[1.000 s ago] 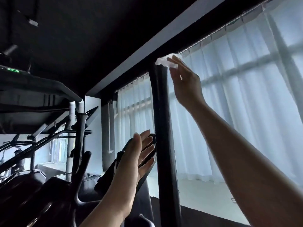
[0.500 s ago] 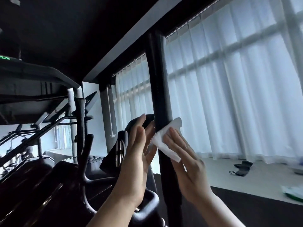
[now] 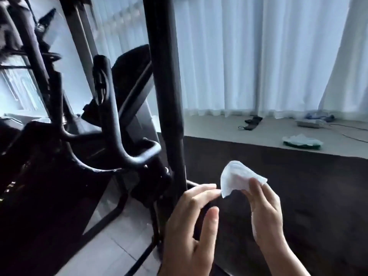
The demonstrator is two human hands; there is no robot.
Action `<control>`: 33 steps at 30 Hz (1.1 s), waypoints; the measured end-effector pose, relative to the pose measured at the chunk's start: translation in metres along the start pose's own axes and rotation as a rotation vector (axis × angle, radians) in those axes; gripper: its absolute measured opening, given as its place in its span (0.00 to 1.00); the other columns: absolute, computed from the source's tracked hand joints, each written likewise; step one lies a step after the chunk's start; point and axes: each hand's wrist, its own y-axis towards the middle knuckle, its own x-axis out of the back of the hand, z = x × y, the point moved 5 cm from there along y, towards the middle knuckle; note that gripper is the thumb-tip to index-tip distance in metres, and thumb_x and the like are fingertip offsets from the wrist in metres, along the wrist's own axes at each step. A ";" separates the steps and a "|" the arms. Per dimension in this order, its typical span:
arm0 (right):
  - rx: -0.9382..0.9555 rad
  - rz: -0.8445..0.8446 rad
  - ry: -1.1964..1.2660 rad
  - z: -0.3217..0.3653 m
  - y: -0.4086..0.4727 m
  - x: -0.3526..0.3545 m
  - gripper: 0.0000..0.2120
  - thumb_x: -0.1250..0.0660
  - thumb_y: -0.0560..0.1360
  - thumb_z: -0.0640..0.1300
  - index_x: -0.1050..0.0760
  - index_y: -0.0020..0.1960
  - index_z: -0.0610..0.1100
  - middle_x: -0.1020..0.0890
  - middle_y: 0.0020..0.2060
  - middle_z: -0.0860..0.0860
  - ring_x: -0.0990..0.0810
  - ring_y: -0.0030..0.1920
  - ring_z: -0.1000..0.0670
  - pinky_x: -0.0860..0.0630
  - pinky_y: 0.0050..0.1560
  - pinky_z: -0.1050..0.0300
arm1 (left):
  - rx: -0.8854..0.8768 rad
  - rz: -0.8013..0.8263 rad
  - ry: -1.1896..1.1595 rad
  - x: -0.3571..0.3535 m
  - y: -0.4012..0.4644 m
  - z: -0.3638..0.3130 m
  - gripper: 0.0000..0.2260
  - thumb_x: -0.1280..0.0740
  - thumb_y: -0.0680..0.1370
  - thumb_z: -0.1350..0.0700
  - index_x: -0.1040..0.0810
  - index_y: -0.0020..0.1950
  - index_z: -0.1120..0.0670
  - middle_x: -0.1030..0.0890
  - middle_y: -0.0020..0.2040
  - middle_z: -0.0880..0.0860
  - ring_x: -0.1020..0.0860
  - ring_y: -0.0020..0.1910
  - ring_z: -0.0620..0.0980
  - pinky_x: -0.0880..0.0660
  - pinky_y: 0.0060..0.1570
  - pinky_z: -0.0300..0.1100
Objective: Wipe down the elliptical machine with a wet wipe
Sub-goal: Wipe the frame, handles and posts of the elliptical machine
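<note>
Pinched loosely by the right hand (image 3: 264, 214), the wet wipe (image 3: 238, 179) could slip before the left hand's (image 3: 191, 226) spread fingers (image 3: 201, 191) catch it.

White curtains (image 3: 249, 56) hang behind a green-and-white packet (image 3: 302, 142).

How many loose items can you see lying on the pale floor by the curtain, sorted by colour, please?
Black: 1, the dark strap-like item
Green and white: 1, the crumpled packet
Grey or blue, too blurred to identify: 1, the clutter
Total: 3
</note>
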 end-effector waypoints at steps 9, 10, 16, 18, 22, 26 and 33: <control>-0.589 -0.007 -0.542 -0.103 -0.058 0.099 0.12 0.38 0.80 0.42 0.24 0.38 0.43 0.21 0.32 0.52 0.25 0.36 0.52 0.30 0.37 0.57 | 1.332 0.283 -0.545 -0.122 -0.169 0.098 0.12 0.36 0.80 0.51 0.30 0.63 0.44 0.21 0.54 0.45 0.22 0.53 0.41 0.26 0.61 0.44; -0.643 0.021 -0.536 -0.111 -0.062 0.105 0.11 0.37 0.79 0.41 0.23 0.39 0.43 0.21 0.32 0.53 0.24 0.35 0.53 0.30 0.37 0.58 | 1.381 0.286 -0.592 -0.125 -0.175 0.103 0.12 0.35 0.80 0.50 0.31 0.63 0.44 0.21 0.56 0.45 0.22 0.55 0.43 0.26 0.61 0.44; -0.845 0.176 -0.417 -0.141 -0.067 0.110 0.07 0.33 0.77 0.40 0.24 0.41 0.40 0.21 0.33 0.49 0.23 0.32 0.54 0.28 0.32 0.62 | 1.520 0.209 -0.682 -0.135 -0.195 0.132 0.08 0.30 0.77 0.56 0.20 0.54 0.57 0.15 0.45 0.52 0.19 0.48 0.49 0.25 0.52 0.47; -0.855 0.183 -0.440 -0.148 -0.059 0.108 0.08 0.34 0.78 0.38 0.24 0.40 0.41 0.22 0.31 0.50 0.24 0.30 0.55 0.29 0.29 0.63 | 1.520 0.142 -0.723 -0.137 -0.194 0.144 0.05 0.30 0.76 0.60 0.21 0.50 0.60 0.16 0.41 0.53 0.18 0.43 0.49 0.22 0.47 0.44; -0.871 0.215 -0.401 -0.160 -0.034 0.108 0.08 0.31 0.76 0.43 0.25 0.43 0.40 0.25 0.33 0.47 0.27 0.32 0.52 0.32 0.30 0.58 | 1.489 0.116 -0.684 -0.152 -0.187 0.167 0.06 0.29 0.76 0.61 0.23 0.51 0.58 0.16 0.45 0.56 0.19 0.46 0.54 0.24 0.46 0.46; -0.871 0.249 -0.580 -0.172 0.002 0.115 0.10 0.32 0.77 0.42 0.25 0.37 0.42 0.23 0.31 0.49 0.26 0.32 0.52 0.30 0.33 0.58 | 1.367 0.252 -0.669 -0.167 -0.175 0.168 0.18 0.27 0.74 0.63 0.26 0.60 0.52 0.16 0.51 0.58 0.18 0.48 0.49 0.22 0.47 0.40; -0.832 0.615 -0.619 -0.211 0.095 0.079 0.10 0.29 0.75 0.48 0.24 0.38 0.46 0.25 0.33 0.49 0.27 0.34 0.51 0.33 0.31 0.59 | 1.374 0.084 -0.699 -0.193 -0.133 0.211 0.18 0.29 0.76 0.63 0.27 0.63 0.51 0.15 0.47 0.51 0.18 0.46 0.44 0.22 0.54 0.42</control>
